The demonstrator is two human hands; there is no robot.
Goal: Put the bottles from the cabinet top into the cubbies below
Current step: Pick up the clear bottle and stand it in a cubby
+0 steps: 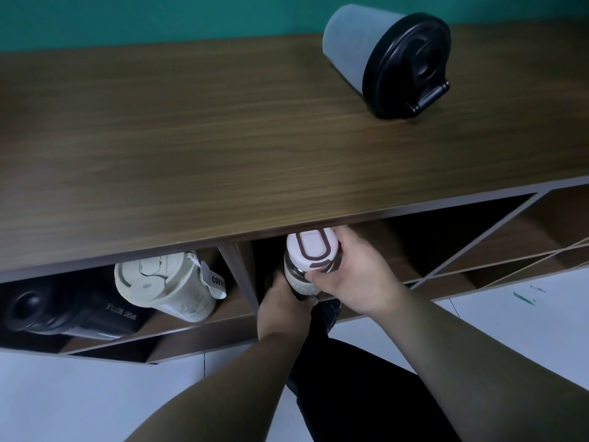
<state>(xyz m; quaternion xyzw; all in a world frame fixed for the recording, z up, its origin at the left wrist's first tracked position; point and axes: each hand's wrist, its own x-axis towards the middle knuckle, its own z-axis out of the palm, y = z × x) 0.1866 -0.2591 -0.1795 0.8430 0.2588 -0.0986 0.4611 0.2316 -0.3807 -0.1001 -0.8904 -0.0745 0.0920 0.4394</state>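
White-capped bottle being set into the middle cubby.
It was clamped by both the left hand and the right hand; it should be kept upright and lowered clear of the divider.

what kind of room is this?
Indoors, likely an office or staged room; hard to tell more. A wooden cabinet with open cubbies stands against a teal wall on pale floor tiles, with drink bottles stored inside.
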